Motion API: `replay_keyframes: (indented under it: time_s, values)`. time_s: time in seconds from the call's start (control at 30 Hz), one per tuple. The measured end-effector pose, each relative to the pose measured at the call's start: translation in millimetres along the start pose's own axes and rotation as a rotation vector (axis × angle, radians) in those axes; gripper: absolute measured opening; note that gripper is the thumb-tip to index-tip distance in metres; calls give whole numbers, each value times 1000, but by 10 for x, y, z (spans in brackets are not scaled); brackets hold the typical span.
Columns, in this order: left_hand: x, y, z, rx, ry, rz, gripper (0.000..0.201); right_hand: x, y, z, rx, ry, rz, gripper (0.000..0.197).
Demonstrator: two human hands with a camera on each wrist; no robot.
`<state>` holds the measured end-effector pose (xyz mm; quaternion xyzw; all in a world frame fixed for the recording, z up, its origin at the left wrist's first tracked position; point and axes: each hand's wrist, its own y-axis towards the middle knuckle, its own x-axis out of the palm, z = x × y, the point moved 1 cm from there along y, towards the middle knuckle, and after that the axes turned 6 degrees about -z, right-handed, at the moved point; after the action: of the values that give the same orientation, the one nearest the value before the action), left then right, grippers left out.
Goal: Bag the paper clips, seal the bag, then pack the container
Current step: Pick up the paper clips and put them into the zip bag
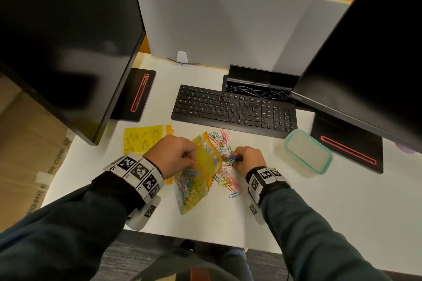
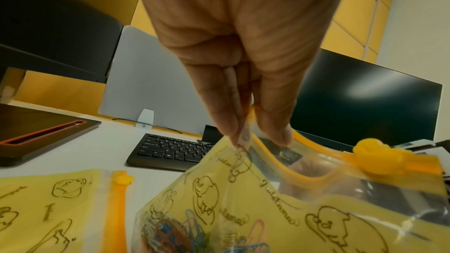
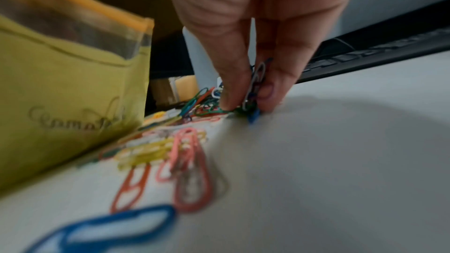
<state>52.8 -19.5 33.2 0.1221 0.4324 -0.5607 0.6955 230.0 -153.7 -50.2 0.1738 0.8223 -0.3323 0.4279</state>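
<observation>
My left hand pinches the orange zip rim of a yellow printed bag and holds its mouth open; coloured paper clips lie inside it. In the left wrist view the thumb and fingers grip that rim, with the yellow slider at the right end. Loose coloured paper clips are scattered on the white desk to the right of the bag. My right hand pinches a small bunch of clips right at the desk surface. A clear container with a teal rim stands further right.
A second, flat yellow zip bag lies to the left of my left hand. A black keyboard lies behind the clips. Two dark monitors flank the desk, their bases at each side. The desk's front edge is near me.
</observation>
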Motion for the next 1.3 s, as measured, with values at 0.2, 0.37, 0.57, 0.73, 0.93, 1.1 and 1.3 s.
replay_keyframes:
  time_s: [0.2, 0.37, 0.57, 0.73, 0.93, 1.1, 1.3]
  values:
    - [0, -6, 38, 1, 10, 8, 3, -34, -92, 126, 182, 546, 61, 15]
    - [0, -12, 54, 1, 21, 15, 4, -230, -317, -34, 154, 905, 81, 15]
    - [7, -7, 44, 13, 16, 8, 4, -371, -494, -533, 8, 994, -9, 22]
    - [9, -19, 58, 49, 10, 23, 6, -230, -438, -792, 56, 673, -87, 25]
    - [-16, -57, -22, 35, 15, 30, 4, -336, -431, -539, 136, 647, 76, 21]
    - [-34, -87, -59, 18, 14, 40, 3, -38, -588, -174, 299, 72, -172, 48]
    - [-32, -87, -68, 15, -6, 25, 6, 187, -530, -233, 193, -3, -145, 49]
